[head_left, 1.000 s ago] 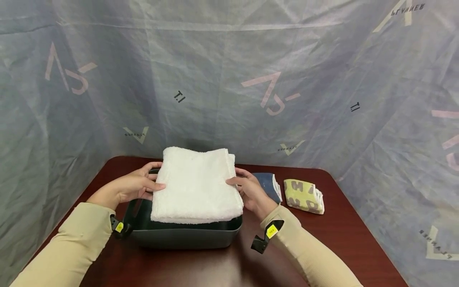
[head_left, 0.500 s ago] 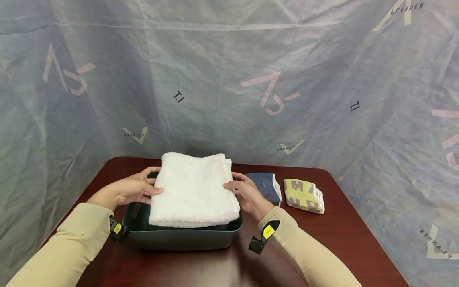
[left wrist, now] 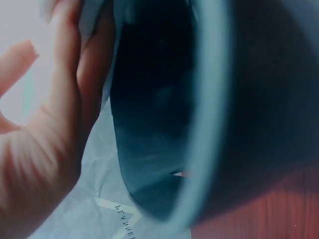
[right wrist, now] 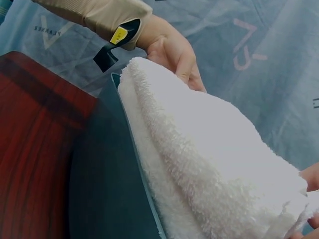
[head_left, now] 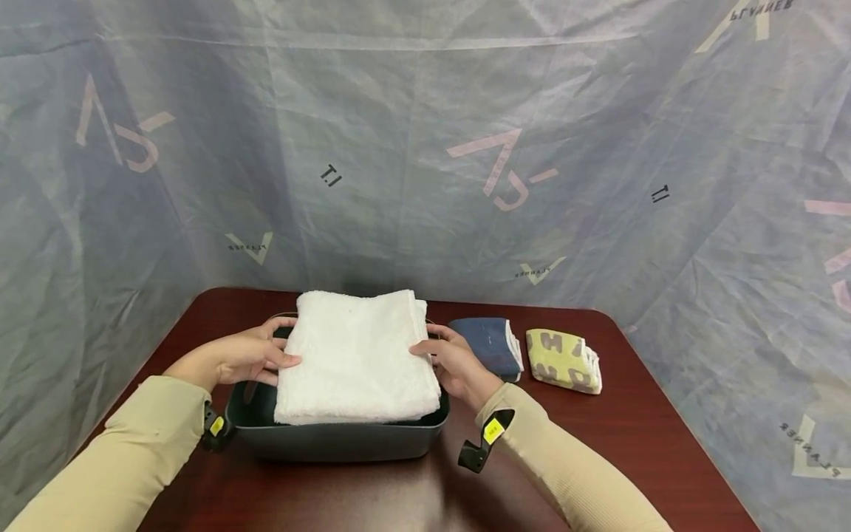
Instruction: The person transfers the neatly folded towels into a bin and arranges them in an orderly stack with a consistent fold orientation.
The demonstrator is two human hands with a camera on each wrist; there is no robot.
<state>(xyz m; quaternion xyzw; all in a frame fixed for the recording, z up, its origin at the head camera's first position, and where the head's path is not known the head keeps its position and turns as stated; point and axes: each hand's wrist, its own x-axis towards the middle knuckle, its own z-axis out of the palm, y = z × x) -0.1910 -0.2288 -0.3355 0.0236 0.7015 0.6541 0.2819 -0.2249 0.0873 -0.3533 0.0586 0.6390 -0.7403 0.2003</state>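
Observation:
A folded white towel lies level over the mouth of a dark grey basket in the head view. My left hand grips its left side, thumb on top. On the opposite side my right hand holds it with the thumb above and the fingers partly hidden behind the edge. Thick folded layers of the towel show just inside the basket's rim in the right wrist view. Beside my left fingers, the left wrist view looks into the dark inside of the basket.
To the right of the basket lie a folded blue cloth and a folded yellow-green cloth with grey lettering. They rest on a dark red wooden table. Grey printed sheeting hangs behind and at both sides.
Both hands have lowered the white towel toward the basket, shifting slightly left. More of the blue cloth shows now. The basket and both cloths have stayed put.

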